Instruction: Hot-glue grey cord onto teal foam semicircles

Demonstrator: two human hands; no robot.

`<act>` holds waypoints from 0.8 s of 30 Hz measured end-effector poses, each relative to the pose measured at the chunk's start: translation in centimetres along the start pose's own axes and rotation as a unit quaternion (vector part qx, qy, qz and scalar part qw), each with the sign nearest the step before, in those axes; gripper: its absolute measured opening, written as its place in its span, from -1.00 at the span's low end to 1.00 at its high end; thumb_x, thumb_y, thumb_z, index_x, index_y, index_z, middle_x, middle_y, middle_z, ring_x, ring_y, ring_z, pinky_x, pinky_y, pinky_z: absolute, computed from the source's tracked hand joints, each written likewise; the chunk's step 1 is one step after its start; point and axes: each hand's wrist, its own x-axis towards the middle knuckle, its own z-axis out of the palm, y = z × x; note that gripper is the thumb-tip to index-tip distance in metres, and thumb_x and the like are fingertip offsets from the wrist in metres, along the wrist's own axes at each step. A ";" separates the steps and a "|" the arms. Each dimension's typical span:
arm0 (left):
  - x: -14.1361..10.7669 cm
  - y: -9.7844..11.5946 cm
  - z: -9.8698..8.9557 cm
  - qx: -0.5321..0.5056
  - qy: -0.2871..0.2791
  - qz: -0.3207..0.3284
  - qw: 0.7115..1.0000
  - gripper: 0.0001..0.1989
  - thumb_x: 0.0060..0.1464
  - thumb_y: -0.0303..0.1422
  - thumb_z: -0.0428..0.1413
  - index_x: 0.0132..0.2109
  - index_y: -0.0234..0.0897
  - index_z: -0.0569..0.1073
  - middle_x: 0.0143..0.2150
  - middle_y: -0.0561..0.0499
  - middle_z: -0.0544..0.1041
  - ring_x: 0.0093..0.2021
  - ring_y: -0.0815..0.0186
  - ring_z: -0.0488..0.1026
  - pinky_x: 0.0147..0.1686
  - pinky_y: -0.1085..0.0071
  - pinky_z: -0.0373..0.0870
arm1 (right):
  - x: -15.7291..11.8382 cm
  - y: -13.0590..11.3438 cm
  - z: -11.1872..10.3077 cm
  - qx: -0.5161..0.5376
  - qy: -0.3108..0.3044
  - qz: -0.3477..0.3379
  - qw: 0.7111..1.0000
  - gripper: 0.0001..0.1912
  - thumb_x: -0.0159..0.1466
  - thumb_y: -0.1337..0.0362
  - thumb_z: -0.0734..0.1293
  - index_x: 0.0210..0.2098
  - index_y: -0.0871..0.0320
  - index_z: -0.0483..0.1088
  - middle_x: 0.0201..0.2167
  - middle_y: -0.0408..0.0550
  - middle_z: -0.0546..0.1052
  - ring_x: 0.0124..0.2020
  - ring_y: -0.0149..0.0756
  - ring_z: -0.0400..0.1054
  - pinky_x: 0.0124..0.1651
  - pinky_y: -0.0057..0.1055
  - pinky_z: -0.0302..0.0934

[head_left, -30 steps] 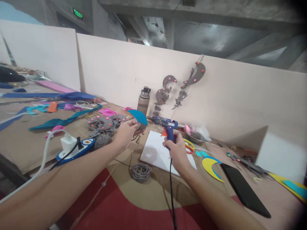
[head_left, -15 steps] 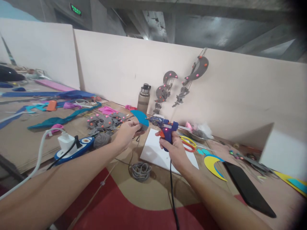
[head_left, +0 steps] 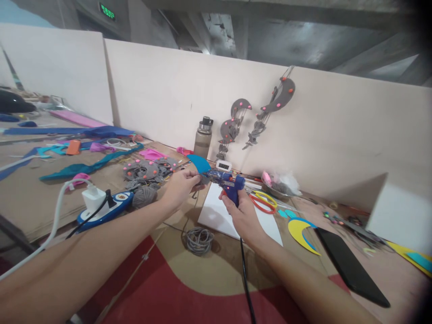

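My left hand point(head_left: 184, 186) pinches a blue felt piece point(head_left: 200, 163) with some grey at its lower edge. Closed around the handle of a blue hot glue gun point(head_left: 232, 189) is my right hand point(head_left: 243, 211). The gun's nozzle points left and meets the lower edge of the felt, close to my left fingertips; whether it touches cannot be made out. A red light shows on the gun, and its black cord hangs down. Below the hands lie a white board point(head_left: 216, 211) and a coil of grey cord point(head_left: 198, 240).
Scissors point(head_left: 265, 202), a yellow-and-blue crescent point(head_left: 302, 234) and a black phone point(head_left: 353, 267) lie to the right. A bottle point(head_left: 203, 137) stands behind. At left are a power strip point(head_left: 104, 209), grey yarn point(head_left: 144, 197) and grey felt crescents point(head_left: 145, 170). Crescent garlands point(head_left: 280, 96) hang on the wall.
My right hand has moved the glue gun slightly left and down, bringing its nozzle to the felt's lower edge. A small white digital clock behind the gun now shows more fully.
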 end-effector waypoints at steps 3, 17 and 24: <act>0.0 0.0 0.1 0.006 0.002 0.004 1.000 -0.81 -0.21 -0.33 0.26 -0.47 -0.38 0.46 -0.45 -0.02 0.49 -0.40 0.33 0.47 -0.22 0.28 0.46 | -0.1 -0.2 0.0 -0.010 0.000 -0.003 1.000 -0.75 0.25 0.12 0.21 -0.16 0.14 0.29 -0.37 -0.11 0.44 -0.39 -0.33 0.25 -0.29 -0.37 0.13; -0.2 0.1 0.2 0.021 0.009 0.014 1.000 -0.80 -0.21 -0.32 0.26 -0.51 -0.38 0.45 -0.50 0.03 0.46 -0.44 0.38 0.43 -0.22 0.27 0.48 | -0.4 -0.3 0.3 -0.042 0.011 -0.020 0.999 -0.77 0.24 0.17 0.22 -0.15 0.14 0.30 -0.32 -0.07 0.49 -0.32 -0.26 0.32 -0.22 -0.34 0.15; 0.0 0.1 0.0 0.027 0.019 0.011 0.999 -0.80 -0.22 -0.32 0.26 -0.47 -0.38 0.46 -0.47 -0.02 0.52 -0.41 0.32 0.48 -0.25 0.29 0.47 | -0.3 -0.2 0.3 -0.064 0.020 -0.025 0.997 -0.75 0.24 0.16 0.21 -0.14 0.14 0.30 -0.31 -0.04 0.49 -0.30 -0.22 0.32 -0.20 -0.30 0.16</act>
